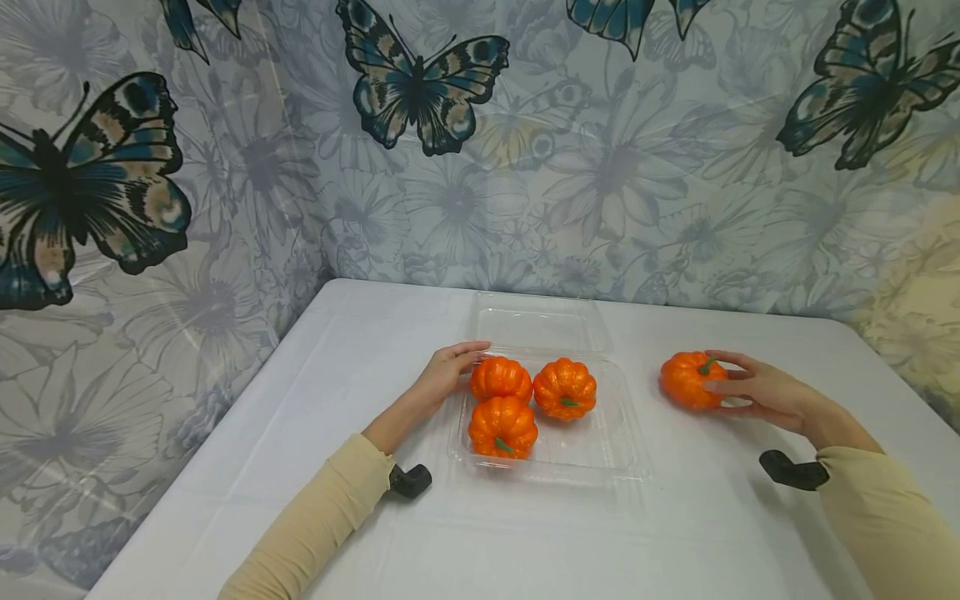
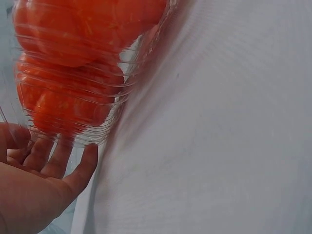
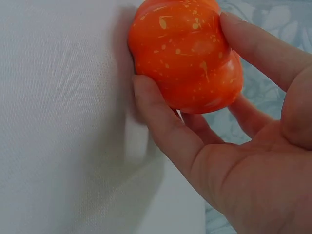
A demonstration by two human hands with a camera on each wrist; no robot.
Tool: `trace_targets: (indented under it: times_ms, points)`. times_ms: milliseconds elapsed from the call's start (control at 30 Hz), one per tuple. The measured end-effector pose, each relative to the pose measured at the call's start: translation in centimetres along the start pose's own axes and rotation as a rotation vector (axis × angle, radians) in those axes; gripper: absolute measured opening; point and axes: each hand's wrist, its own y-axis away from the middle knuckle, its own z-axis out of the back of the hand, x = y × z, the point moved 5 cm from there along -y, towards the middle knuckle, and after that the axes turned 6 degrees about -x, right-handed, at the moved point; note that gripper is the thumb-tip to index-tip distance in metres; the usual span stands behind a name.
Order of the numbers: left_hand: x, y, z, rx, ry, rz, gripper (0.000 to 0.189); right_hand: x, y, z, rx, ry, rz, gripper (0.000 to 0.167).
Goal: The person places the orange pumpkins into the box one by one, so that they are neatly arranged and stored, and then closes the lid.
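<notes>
At the right of the head view my right hand (image 1: pixel 765 392) grips a small orange pumpkin (image 1: pixel 686 381) with a green stem, low over the tabletop. Thumb and fingers spread around this speckled pumpkin (image 3: pixel 183 56) in the right wrist view. My left hand (image 1: pixel 444 377) holds the left side of a clear plastic container (image 1: pixel 618 417), which stands with its hinged lid (image 1: pixel 536 327) laid back. Seen from the left wrist, several fingers (image 2: pixel 87 163) rest against the ribbed side wall. Inside the container's left and middle sit three more pumpkins (image 1: pixel 565 389), stems facing the front.
The container and pumpkins are on a table with a white cloth (image 1: pixel 360 542). Behind and to the left hangs a fabric backdrop (image 1: pixel 480 208) with butterflies and flowers. Dark wrist-worn pieces (image 1: pixel 793 471) stick out near both sleeves.
</notes>
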Motion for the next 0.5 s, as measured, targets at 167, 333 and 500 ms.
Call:
trace_targets:
  times_ms: [167,333,500]
  points:
    - [-0.04,0.01,0.02,0.001,-0.002,0.001,0.035,0.13,0.22,-0.30,0.001,0.017,0.001,0.079]
    - [-0.08,0.02,0.02,0.007,-0.005,-0.006,0.035,0.22,0.34,-0.40,0.003,0.002,-0.003,0.079]
    - [0.07,-0.05,0.04,0.009,-0.001,-0.004,0.036,0.16,0.32,-0.36,0.013,-0.010,-0.004,0.080]
